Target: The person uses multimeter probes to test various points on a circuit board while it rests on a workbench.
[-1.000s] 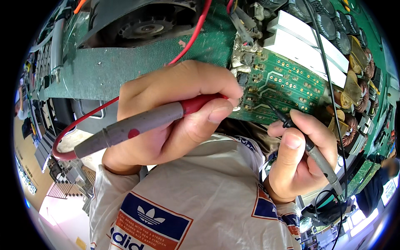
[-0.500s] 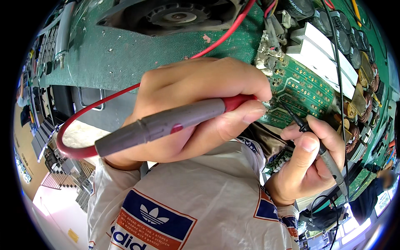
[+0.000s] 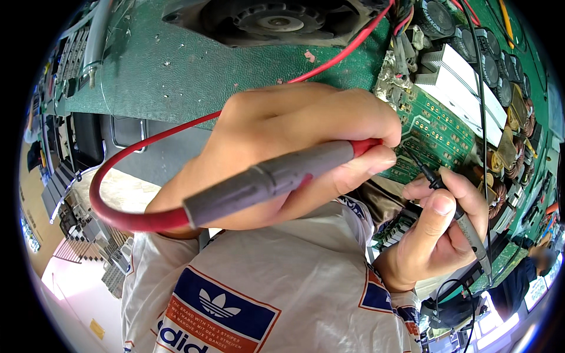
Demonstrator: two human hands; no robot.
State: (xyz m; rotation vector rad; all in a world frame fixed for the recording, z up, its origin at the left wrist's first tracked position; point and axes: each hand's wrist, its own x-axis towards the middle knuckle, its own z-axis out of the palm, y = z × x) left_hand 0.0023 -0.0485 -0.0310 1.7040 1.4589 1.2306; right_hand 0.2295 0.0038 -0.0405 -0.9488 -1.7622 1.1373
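My left hand (image 3: 276, 129) is closed around a grey-and-red test probe (image 3: 265, 176), its tip hidden at the fingertips over a green circuit board (image 3: 438, 135). Lower right, my right hand (image 3: 429, 229) grips a slimmer black-and-grey probe (image 3: 471, 232); its pointed tip reaches onto the board beside my left fingers, though actual contact is unclear. A silver heatsink (image 3: 465, 88), black cylindrical capacitors (image 3: 488, 67) and copper coils (image 3: 500, 200) sit along the board's right side. A red cable loops from the left probe across the bench.
A black fan (image 3: 276, 23) rests on the green bench mat (image 3: 147, 70) at the top. Grey equipment (image 3: 82, 53) lines the left edge, with a black-framed chair (image 3: 88, 138) below it. A person in dark clothing (image 3: 512, 288) is at the lower right. Yellow and black wires run at upper right.
The board, fan and bench have shifted rightward and upward in the view. My left hand with its probe has moved rightward too; my right hand has shifted slightly right, still holding its probe.
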